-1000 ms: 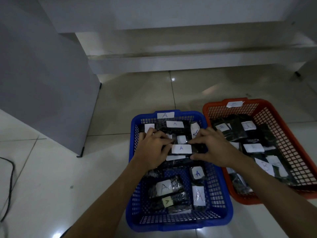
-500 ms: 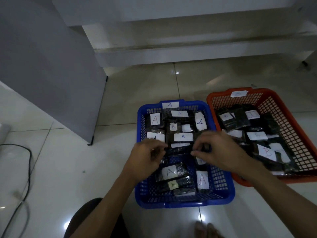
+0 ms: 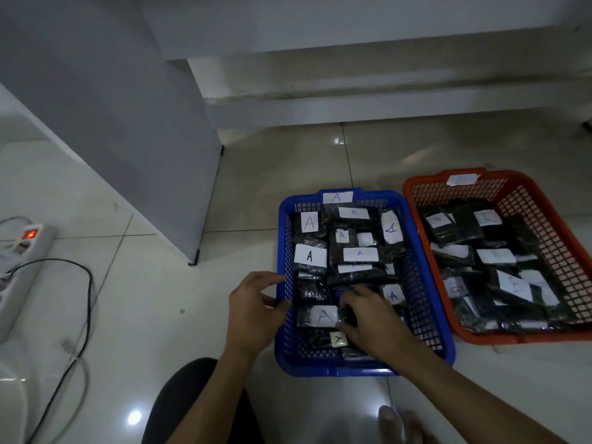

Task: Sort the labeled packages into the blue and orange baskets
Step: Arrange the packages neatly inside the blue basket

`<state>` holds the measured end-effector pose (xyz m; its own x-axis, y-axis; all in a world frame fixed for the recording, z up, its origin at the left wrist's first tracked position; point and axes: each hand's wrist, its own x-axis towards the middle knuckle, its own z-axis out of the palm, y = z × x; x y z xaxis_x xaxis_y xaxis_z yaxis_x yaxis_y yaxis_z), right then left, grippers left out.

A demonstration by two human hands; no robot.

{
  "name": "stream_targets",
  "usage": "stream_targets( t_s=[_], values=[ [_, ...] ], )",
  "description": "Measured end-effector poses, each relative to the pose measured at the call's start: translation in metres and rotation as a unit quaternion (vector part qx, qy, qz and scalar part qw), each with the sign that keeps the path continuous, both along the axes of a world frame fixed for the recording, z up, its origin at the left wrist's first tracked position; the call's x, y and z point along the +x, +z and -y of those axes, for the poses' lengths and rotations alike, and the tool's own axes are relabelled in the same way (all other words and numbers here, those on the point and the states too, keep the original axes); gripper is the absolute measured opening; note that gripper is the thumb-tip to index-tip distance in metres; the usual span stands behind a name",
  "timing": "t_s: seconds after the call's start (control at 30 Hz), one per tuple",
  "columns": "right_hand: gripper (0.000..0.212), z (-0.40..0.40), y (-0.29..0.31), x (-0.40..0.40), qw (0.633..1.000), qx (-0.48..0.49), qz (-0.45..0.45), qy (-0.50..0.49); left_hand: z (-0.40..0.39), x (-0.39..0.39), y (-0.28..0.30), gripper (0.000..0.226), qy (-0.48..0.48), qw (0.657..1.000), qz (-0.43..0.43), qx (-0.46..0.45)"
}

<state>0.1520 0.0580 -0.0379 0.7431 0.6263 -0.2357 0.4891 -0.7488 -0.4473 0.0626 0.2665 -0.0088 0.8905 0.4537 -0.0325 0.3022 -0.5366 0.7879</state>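
To my left a white plastic power strip [image 3: 24,251] with a glowing red switch lies on the glossy white floor tiles [image 3: 153,315]. A thin black cable [image 3: 84,315] curls beside it. A tall grey panel [image 3: 121,123] stands ahead of me.

Right hand [image 3: 368,318]: covers the packages beneath it in the near part of the blue basket [image 3: 427,294]; whether its fingers pinch one cannot be told.
Left hand [image 3: 256,310]: sits at the basket's left rim; contact with the rim is unclear.
Orange basket [image 3: 544,225]: cut off by the picture's right edge; the tag on its far rim is too blurred to read.
Packages in the orange basket [image 3: 499,283]: letters mostly smeared and illegible.
Power strip [image 3: 19,267]: cropped at the left edge.
Foot [image 3: 400,424]: blurred, cut off by the bottom edge.
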Motion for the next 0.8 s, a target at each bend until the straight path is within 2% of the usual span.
stream_targets(
  t_s=[0.1,0.2,0.27,0.37,0.5,0.6,0.67,0.73,0.8],
  values=[
    [0.030,-0.001,0.004,0.001,1.000,0.016,-0.013,-0.005,0.000,-0.002,-0.002,0.040,-0.003,1.000,-0.001,-0.003],
    [0.024,0.016,0.013,0.009,0.998,0.020,-0.047,-0.028,0.001,-0.002,-0.008,0.042,-0.012,1.000,-0.004,0.024],
    [0.025,0.028,0.013,0.011,0.996,-0.029,-0.079,-0.004,0.002,-0.002,-0.010,0.044,-0.015,0.999,-0.013,0.049],
    [0.039,0.035,0.005,0.006,0.990,-0.090,-0.107,0.022,0.005,0.000,-0.012,0.044,-0.011,0.999,-0.017,0.040],
    [0.045,0.039,0.004,0.008,0.989,-0.069,-0.128,0.023,0.005,0.000,-0.012,0.042,-0.016,0.999,-0.004,0.035],
    [0.040,0.041,0.012,0.008,0.989,-0.060,-0.124,0.053,0.004,-0.002,-0.012,0.042,-0.020,0.999,0.001,0.038],
    [0.032,0.043,0.018,0.008,0.988,-0.040,-0.143,0.046,0.007,-0.002,-0.010,0.044,-0.016,0.996,0.005,0.086],
    [0.023,0.051,0.025,0.011,0.980,-0.008,-0.196,0.021,0.012,-0.002,-0.004,0.045,-0.033,0.990,0.046,0.131],
    [0.017,0.061,0.036,0.015,0.959,0.061,-0.275,-0.027,0.021,0.001,0.005,0.044,-0.100,0.985,0.079,0.118]
  ],
)
